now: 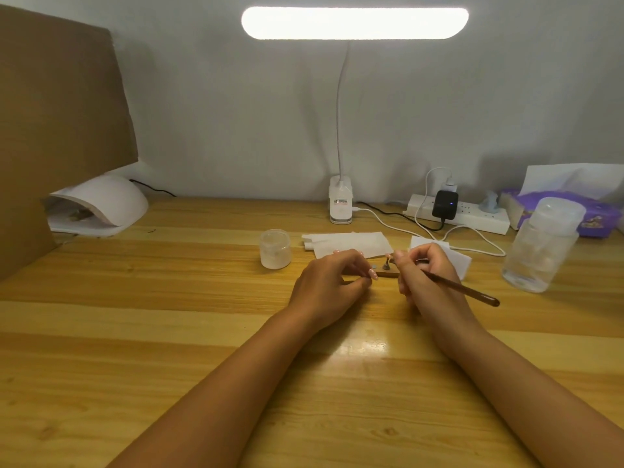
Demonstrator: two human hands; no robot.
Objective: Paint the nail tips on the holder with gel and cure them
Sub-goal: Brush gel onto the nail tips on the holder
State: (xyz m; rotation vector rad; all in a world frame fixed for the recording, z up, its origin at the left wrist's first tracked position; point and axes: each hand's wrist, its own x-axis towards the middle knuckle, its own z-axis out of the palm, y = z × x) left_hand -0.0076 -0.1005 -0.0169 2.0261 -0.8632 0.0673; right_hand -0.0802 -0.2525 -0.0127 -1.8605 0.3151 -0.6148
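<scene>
Two bare forearms reach over a broad wooden surface [135, 332] of pale and honey-toned planks, which meets a plain grey wall [236, 113]. A big sheet of cardboard [57, 130] leans at the left edge. Above the middle glows a long lamp [354, 23], its thin neck dropping to a white clamp base at the wall. At the far left sits a white domed curing lamp [101, 202], its mouth facing the camera and a dark cord behind it. At the far right lie a purple tissue pack [574, 211], a white power strip [472, 217] with a black adapter plugged in, and a clear plastic bottle [540, 248] nearer the front. White paper wipes [347, 243] lie past the hands, with a small frosted jar [275, 248] just to their left.

The left hand [332, 285] has its grip closed on one end of the small brown holder [386, 274], which lies between the hands with nail tips [388, 256] standing on it. The right hand [425, 275] has its grip closed around a brown brush [462, 289], handle pointing right, tip hidden near the nail tips.
</scene>
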